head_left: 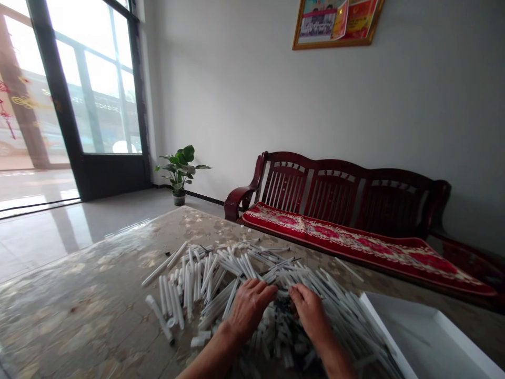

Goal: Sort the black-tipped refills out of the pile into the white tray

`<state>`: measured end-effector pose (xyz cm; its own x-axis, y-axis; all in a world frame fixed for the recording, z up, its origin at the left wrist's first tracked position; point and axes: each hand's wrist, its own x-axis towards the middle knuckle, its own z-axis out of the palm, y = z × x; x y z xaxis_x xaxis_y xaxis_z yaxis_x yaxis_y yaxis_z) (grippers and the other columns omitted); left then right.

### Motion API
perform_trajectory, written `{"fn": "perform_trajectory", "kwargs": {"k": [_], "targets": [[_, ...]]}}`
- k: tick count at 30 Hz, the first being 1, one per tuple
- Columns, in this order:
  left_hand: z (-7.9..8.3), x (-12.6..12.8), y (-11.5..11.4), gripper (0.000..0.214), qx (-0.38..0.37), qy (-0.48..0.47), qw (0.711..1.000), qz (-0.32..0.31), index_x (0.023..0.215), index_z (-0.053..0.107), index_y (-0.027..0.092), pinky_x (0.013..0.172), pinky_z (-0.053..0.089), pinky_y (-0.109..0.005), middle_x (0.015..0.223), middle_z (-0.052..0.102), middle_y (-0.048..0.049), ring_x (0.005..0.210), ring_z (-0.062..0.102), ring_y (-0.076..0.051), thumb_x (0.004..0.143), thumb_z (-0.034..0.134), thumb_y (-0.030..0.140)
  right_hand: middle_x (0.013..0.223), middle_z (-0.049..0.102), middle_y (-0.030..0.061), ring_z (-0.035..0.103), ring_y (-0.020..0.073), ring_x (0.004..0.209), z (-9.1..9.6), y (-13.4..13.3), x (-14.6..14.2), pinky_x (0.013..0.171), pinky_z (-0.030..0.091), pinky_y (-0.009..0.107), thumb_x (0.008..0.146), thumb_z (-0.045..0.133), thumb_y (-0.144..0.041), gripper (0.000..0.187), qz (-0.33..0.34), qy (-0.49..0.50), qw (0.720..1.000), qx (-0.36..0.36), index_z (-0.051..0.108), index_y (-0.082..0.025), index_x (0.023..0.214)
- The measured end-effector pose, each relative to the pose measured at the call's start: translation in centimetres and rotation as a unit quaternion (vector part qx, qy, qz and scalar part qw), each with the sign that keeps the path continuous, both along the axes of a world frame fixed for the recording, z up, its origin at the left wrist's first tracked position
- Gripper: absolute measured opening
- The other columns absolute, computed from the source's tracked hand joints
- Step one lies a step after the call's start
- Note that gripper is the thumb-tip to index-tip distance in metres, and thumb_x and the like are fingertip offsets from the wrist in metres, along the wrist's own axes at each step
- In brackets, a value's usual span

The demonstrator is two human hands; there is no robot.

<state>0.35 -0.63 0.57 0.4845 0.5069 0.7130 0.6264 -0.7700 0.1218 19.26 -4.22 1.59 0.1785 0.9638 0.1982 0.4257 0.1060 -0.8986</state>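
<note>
Logged from my remote feed: one dark red wooden bench (339, 195) along the wall, with a red patterned cushion (355, 242) on its seat. One marble-patterned counter (71, 321) stands before it, carrying a shallow white tray (418, 326) at the near right. One heap of white plastic tubes (221, 279) lies on the counter, running up to the tray, with small dark parts (282, 310) mixed in at its middle. Left grip (250, 308) and right grip (310, 310): both narrow, curled, pressed into the heap just apart. I cannot tell whether either holds a tube.
</note>
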Motion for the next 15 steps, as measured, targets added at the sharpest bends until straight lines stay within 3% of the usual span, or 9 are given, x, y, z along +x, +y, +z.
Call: {"fn": "perform_trajectory", "kwargs": {"k": [4,8,13,15], "targets": [[-0.03,0.22,-0.08,0.004,0.003,-0.008,1.0,-0.001,0.094,0.067,0.024,0.064,0.038,-0.031,0.073,0.067,0.0019,0.069,0.058,-0.018,0.092,0.064,0.027,0.058,0.058,-0.0008,0.056,0.0177,0.056,0.52,0.01,-0.02,0.051,0.045,0.027,0.081,0.06,-0.054,0.033,0.004,0.016,1.0,0.019,0.065,-0.023,0.073],[0.01,0.21,-0.06,0.005,0.002,-0.016,1.0,0.004,0.094,0.068,0.024,0.064,0.038,-0.031,0.072,0.067,0.0015,0.068,0.058,-0.018,0.093,0.063,0.025,0.065,0.064,0.0017,0.06,0.0197,0.058,0.77,-0.09,-0.08,0.044,0.041,0.026,0.079,0.061,-0.056,0.034,-0.002,0.04,0.999,-0.007,0.067,-0.023,0.081],[0.0,0.11,0.05,0.007,0.005,-0.017,1.0,0.004,0.094,0.069,0.024,0.065,0.039,-0.031,0.073,0.068,0.0008,0.068,0.059,-0.018,0.094,0.062,0.027,0.051,0.053,-0.0013,0.055,0.0177,0.048,0.5,-0.02,-0.05,0.043,0.043,0.027,0.079,0.059,-0.06,0.04,-0.009,0.057,0.998,-0.033,0.059,-0.023,0.063],[0.03,0.07,0.09,0.008,0.004,-0.016,1.0,0.004,0.095,0.069,0.024,0.065,0.039,-0.031,0.073,0.068,0.0008,0.069,0.059,-0.018,0.094,0.061,0.027,0.056,0.058,-0.0004,0.057,0.0183,0.053,0.61,0.04,-0.01,0.047,0.046,0.027,0.076,0.063,-0.056,0.034,0.003,0.059,0.998,-0.02,0.062,-0.023,0.066]]}}
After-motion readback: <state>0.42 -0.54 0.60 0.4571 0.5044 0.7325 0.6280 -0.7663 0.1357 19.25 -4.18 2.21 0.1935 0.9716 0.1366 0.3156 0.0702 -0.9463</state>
